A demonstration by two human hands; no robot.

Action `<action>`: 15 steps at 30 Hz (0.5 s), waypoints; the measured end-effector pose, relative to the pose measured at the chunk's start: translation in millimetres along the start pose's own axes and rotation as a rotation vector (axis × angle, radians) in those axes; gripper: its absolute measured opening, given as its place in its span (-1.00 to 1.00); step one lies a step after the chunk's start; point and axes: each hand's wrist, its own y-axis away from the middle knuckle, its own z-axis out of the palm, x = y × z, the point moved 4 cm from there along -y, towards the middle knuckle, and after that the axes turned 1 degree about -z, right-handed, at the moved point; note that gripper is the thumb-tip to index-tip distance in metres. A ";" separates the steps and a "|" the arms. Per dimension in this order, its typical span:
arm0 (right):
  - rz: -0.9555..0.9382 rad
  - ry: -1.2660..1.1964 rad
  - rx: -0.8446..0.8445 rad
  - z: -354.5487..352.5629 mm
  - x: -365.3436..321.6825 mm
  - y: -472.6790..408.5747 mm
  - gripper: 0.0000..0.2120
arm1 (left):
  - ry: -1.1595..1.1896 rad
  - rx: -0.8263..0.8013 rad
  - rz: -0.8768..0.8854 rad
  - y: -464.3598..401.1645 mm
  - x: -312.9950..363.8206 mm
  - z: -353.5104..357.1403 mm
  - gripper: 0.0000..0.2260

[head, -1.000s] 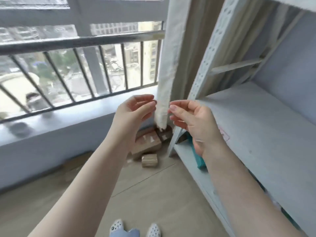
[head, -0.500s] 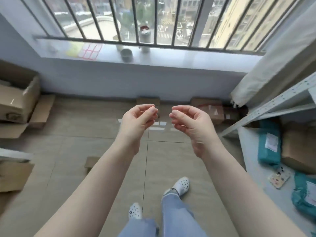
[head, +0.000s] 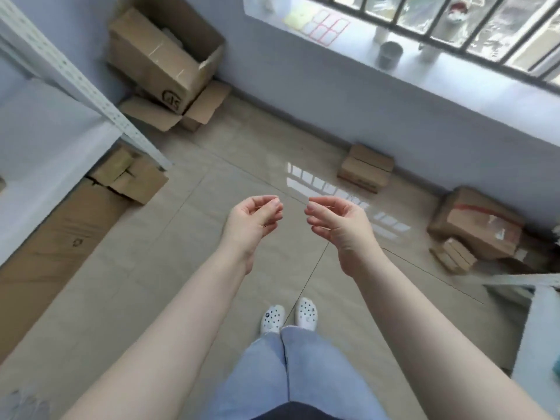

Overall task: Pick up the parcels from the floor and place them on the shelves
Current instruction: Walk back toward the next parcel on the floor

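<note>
While the head has swung away from the right-hand shelving and round to the left, the floor (head: 188,268) now fills the view, where half a second ago only part of it showed below the window. A second white shelf rack (head: 75,83) has come into sight at about ten o'clock, with flattened cardboard (head: 51,237) lying under it at nine o'clock. At eleven o'clock a large open carton (head: 163,56) leans against the wall, its flaps spread on the tiles. At three o'clock, by the wall, sits a taped brown parcel (head: 475,222) with a small flat box (head: 454,256) just beside it, and at one o'clock a smaller sealed parcel (head: 365,168) rests against the skirting. A corner of the right-hand shelf (head: 542,322) shows at four o'clock.

Both hands hover at the centre, well above the tiles, in the same pose as before. The left hand (head: 254,219) and right hand (head: 336,222) are empty, each grip narrow, fingers curled loosely toward the thumb, fingertips near each other but apart.

My reading is that this is a search for the next parcel, not a reach. Parcels remain on the floor, so the task is unfinished. The sealed parcel at one o'clock looks nearest, and taking it would call for stepping forward and bending down.
</note>
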 end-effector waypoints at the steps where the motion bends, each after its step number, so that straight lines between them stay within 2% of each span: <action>1: 0.017 0.017 -0.025 8.1 4.0 -3.8 -0.84 | 0.012 0.030 -0.005 -1.0 -2.4 -8.9 -0.96; 9: 0.113 0.137 -0.148 70.3 38.2 -32.5 -0.89 | 0.123 0.185 -0.084 -17.0 -24.7 -79.0 -0.96; 15: 0.143 0.195 -0.151 131.1 52.4 -50.5 -0.90 | 0.150 0.209 -0.122 -44.3 -19.4 -138.5 -0.98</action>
